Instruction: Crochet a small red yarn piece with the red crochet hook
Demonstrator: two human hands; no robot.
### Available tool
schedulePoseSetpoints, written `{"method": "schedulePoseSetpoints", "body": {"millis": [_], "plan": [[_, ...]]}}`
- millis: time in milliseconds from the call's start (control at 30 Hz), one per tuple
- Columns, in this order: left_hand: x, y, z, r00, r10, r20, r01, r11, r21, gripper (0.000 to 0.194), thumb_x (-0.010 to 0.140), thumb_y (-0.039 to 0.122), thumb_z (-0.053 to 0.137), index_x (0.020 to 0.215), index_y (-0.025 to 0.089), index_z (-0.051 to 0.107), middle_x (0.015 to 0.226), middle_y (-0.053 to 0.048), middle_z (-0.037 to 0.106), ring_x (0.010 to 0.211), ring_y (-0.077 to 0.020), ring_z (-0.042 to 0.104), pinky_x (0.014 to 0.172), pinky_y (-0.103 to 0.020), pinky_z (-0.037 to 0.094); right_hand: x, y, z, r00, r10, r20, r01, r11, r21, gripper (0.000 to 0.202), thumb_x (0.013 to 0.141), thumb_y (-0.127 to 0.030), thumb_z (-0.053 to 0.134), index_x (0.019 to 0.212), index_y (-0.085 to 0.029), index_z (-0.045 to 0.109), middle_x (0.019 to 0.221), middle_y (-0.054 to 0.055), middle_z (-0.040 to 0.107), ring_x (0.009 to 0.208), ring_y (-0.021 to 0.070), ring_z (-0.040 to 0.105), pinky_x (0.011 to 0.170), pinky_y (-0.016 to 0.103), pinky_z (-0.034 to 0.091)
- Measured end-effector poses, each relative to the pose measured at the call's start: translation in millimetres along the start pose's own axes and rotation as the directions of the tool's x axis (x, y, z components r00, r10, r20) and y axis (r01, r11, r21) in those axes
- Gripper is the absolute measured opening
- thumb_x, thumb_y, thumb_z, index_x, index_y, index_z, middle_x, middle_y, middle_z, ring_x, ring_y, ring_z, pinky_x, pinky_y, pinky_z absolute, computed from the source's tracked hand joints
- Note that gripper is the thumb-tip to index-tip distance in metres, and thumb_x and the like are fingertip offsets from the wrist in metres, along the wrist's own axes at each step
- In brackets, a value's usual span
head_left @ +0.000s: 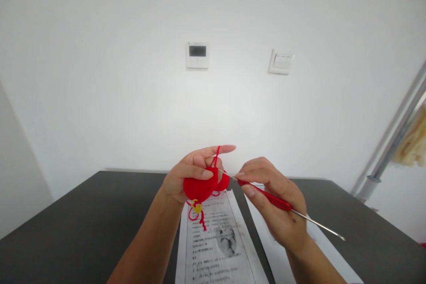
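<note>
A red crocheted piece [199, 186] is pinched between the thumb and fingers of my left hand [189, 171]. Its index finger points out to the right, with red yarn [217, 156] looped over it. A yellow marker [197, 206] and loose red yarn ends hang below the piece. My right hand [274, 195] grips the red handle of a crochet hook [278, 201]. The hook's thin metal tip reaches left to the upper edge of the red piece; the other metal end sticks out at the lower right.
Printed sheets, one with text and a picture [213, 248] and another sheet [324, 248], lie on the dark table [83, 222]. Behind it, the white wall carries a thermostat [197, 55] and a switch [281, 61]. A grey pole [396, 142] slants at the right.
</note>
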State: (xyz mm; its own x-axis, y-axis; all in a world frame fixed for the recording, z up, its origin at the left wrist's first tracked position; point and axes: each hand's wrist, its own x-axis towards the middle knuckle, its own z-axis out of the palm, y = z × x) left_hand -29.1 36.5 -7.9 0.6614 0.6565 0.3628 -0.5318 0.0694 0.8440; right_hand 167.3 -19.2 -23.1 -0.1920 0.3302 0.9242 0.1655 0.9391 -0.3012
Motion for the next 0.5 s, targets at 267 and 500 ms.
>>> {"method": "schedulePoseSetpoints", "body": {"millis": [267,500], "plan": [[0.7,3.0,10.9,0.996,0.083,0.026,-0.081,0.996,-0.044,0.052,0.067,0.019,0.074,0.118,0.006,0.074,0.054,0.003,0.054,0.047,-0.0107,0.04,0.051,-0.024,0.035,-3.1,1.6,-5.6,0.997,0.071,0.012,-0.072,0.975,0.212,0.023,0.097,-0.012,0.066,0.112,-0.027,0.077,0.096,0.004,0.076,0.092,0.0204,0.068,0.081,0.037,0.056],[-3.2,2.8,7.9,0.998,0.04,0.048,-0.039,0.999,-0.026,0.048,0.065,0.016,0.074,0.112,0.009,0.077,0.053,0.002,0.055,0.047,-0.0108,0.042,0.05,-0.023,0.033,-0.9,3.2,-8.0,0.992,0.122,-0.013,-0.108,0.92,0.376,0.013,0.098,-0.024,0.07,0.105,-0.025,0.081,0.085,0.005,0.078,0.083,0.021,0.07,0.075,0.038,0.058]]}}
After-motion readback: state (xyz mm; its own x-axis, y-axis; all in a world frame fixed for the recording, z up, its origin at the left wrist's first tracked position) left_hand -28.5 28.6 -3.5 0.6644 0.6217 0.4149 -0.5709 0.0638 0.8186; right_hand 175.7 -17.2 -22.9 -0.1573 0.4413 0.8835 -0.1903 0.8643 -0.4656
